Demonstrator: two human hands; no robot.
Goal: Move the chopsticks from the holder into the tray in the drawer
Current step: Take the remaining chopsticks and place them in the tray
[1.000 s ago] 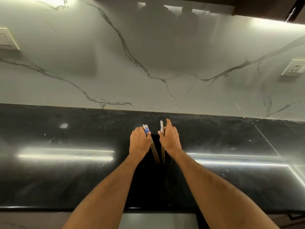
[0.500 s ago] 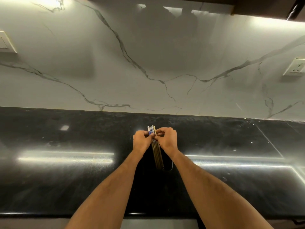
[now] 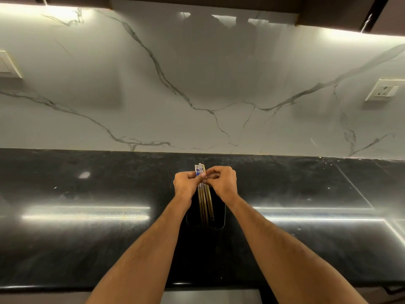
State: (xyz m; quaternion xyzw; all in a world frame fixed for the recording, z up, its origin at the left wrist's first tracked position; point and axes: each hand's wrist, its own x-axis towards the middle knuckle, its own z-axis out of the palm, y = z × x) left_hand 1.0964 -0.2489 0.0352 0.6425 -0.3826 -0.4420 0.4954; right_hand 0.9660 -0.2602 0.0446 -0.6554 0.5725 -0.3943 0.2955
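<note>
A bundle of several wooden chopsticks (image 3: 205,202) with blue-and-white patterned tops stands upright in a black holder (image 3: 220,218) on the dark countertop (image 3: 87,238). My left hand (image 3: 186,182) and my right hand (image 3: 222,181) meet at the top of the bundle, fingers closed around it from both sides. The chopsticks' lower ends are inside the holder, which blends into the black counter. At the bottom edge, between my forearms, a pale grey surface (image 3: 210,297) shows below the counter's front edge; I cannot tell whether it is the drawer or tray.
A white marble backsplash (image 3: 197,95) rises behind the counter. A wall socket (image 3: 383,89) sits at the right and a switch plate (image 3: 8,64) at the left. Dark cabinets (image 3: 328,9) hang overhead.
One second ago each hand held a separate group of chopsticks, apart. The hands have come together and the chopsticks are now gathered into one bundle, held by both.
</note>
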